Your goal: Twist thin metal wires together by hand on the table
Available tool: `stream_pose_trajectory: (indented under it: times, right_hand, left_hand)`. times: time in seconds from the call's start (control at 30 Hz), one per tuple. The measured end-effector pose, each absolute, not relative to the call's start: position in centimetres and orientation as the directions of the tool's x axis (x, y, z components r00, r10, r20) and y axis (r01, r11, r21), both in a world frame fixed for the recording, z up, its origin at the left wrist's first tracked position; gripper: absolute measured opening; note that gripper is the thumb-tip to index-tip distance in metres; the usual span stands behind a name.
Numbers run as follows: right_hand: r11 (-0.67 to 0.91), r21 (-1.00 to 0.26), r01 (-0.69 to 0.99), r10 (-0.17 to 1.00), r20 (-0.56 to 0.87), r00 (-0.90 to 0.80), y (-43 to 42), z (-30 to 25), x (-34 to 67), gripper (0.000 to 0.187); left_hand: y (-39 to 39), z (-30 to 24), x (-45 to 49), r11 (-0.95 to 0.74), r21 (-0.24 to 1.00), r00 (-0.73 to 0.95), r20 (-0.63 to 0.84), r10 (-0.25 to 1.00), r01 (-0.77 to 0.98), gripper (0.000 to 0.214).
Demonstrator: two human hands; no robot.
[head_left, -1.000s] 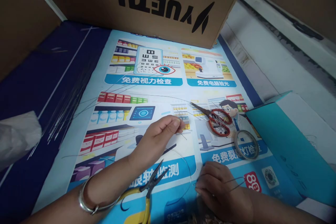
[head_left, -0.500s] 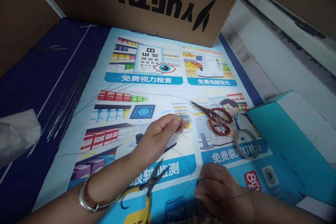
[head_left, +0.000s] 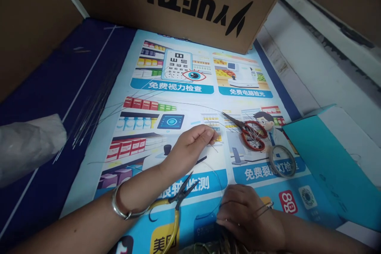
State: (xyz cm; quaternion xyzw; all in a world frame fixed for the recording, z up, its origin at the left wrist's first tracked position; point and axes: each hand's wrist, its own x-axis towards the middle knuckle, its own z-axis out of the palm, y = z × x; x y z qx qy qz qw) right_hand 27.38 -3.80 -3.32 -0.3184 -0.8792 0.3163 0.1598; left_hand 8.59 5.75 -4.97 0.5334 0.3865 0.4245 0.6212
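Two hands at work over printed poster (head_left: 178, 103) on bench, below cardboard box (head_left: 190, 0). Teal box (head_left: 330, 166) at right edge. Your left hand (head_left: 190, 147): fingers pinched together on thin wire (head_left: 218, 174), which arcs round to your right hand (head_left: 250, 216). Right fingers curled shut on same wire's other end, near bottom edge. Yellow-handled pliers (head_left: 175, 214) lie under left wrist. Red scissors (head_left: 250, 133) just beyond left fingertips; tape roll (head_left: 282, 160) beside them. Loose wire lengths (head_left: 89, 111) far left.
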Motion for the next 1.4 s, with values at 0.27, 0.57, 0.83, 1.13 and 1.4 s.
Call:
stream_pose_trajectory:
  times: [0.27, 0.57, 0.83, 1.13, 1.4]
  right_hand:
    - [0.599, -0.641, 0.480, 0.657, 0.052, -0.752, -3.82, -3.22, 27.14, 0.008]
    - [0.612, -0.624, 0.486, 0.657, 0.059, -0.752, -3.90, -3.45, 27.15, 0.009]
    - [0.625, -0.611, 0.485, 0.649, 0.062, -0.758, -3.69, -3.45, 27.01, 0.011]
    - [0.635, -0.594, 0.494, 0.645, 0.055, -0.762, -3.68, -3.23, 26.91, 0.016]
    - [0.696, -0.507, 0.508, 0.605, 0.032, -0.796, -3.76, -3.28, 26.80, 0.019]
  left_hand:
    - [5.75, -5.05, 8.60, 0.048, 0.993, 0.345, -0.009, 0.939, -0.104, 0.028]
    - [5.74, -4.79, 8.49, 0.057, 0.993, 0.343, -0.018, 0.939, -0.103, 0.028]
    - [5.77, -5.01, 8.62, 0.061, 0.992, 0.337, -0.020, 0.941, -0.112, 0.028]
    - [5.76, -4.95, 8.55, 0.056, 0.993, 0.332, -0.017, 0.943, -0.107, 0.028]
    - [5.75, -4.75, 8.56, 0.061, 0.993, 0.336, -0.023, 0.942, -0.103, 0.029]
